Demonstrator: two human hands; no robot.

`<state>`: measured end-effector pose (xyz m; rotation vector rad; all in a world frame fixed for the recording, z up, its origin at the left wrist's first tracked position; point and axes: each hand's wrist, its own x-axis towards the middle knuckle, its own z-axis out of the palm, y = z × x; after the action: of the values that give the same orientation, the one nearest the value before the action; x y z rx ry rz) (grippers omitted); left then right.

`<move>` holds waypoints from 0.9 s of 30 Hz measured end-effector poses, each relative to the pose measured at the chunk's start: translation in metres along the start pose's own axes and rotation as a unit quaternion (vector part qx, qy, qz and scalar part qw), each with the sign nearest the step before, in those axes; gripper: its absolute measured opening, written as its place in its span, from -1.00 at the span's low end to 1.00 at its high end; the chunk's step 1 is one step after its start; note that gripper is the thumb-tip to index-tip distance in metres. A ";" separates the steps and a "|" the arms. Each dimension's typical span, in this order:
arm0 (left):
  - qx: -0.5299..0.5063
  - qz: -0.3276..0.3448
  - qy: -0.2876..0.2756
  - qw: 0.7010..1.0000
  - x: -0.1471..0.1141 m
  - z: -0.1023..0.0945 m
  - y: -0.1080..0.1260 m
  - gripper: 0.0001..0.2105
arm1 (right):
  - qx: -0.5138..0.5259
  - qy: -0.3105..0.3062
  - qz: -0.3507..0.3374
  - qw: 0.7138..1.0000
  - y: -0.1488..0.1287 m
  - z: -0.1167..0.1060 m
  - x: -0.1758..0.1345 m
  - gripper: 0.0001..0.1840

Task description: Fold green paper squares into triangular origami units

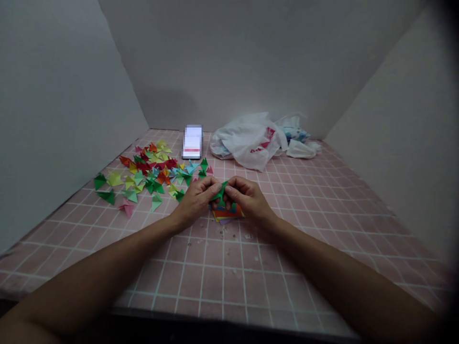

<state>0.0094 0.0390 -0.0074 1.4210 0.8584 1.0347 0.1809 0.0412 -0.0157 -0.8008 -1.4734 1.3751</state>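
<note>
A small folded piece of green paper is pinched between my two hands over the middle of the table. My left hand grips its left side, thumb on top. On its right side, the thumb and fingers of my right hand close on the paper. Fingers cover much of it, so its full shape is hidden. Just below lies a stack of coloured paper sheets, orange, yellow and purple at the edges, partly covered by my hands. Many folded paper cranes in several colours lie spread to the left.
A lit phone leans upright at the back, its screen blurred. White plastic bags lie crumpled to its right. The pink checked tablecloth meets pale walls on three sides, and the table's front edge runs near the bottom.
</note>
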 end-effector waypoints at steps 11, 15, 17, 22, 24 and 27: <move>0.004 -0.003 -0.007 1.000 0.000 0.000 -0.004 -0.68 | 0.013 0.001 0.006 1.000 -0.001 0.000 0.000 -0.66; 0.018 0.007 -0.005 1.000 0.000 0.000 -0.001 -0.67 | 0.016 0.009 0.016 1.000 -0.001 0.001 -0.001 -0.68; 0.031 0.017 0.000 0.999 0.000 0.001 0.001 -0.67 | 0.026 0.011 0.020 0.999 0.000 0.001 -0.002 -0.69; 0.039 0.031 -0.004 0.999 -0.001 0.003 0.002 -0.67 | 0.037 0.020 0.017 0.999 0.000 0.000 -0.001 -0.76; 0.038 0.027 0.002 0.999 -0.001 0.002 0.002 -0.69 | 0.025 0.014 0.014 0.999 0.000 -0.001 0.000 -0.77; 0.059 0.035 0.027 0.997 0.000 0.001 0.002 -0.74 | -0.016 0.018 0.009 1.000 -0.001 0.000 0.001 -0.80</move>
<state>0.0100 0.0389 -0.0050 1.5382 0.9276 1.0943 0.1809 0.0419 -0.0145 -0.8566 -1.4656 1.3467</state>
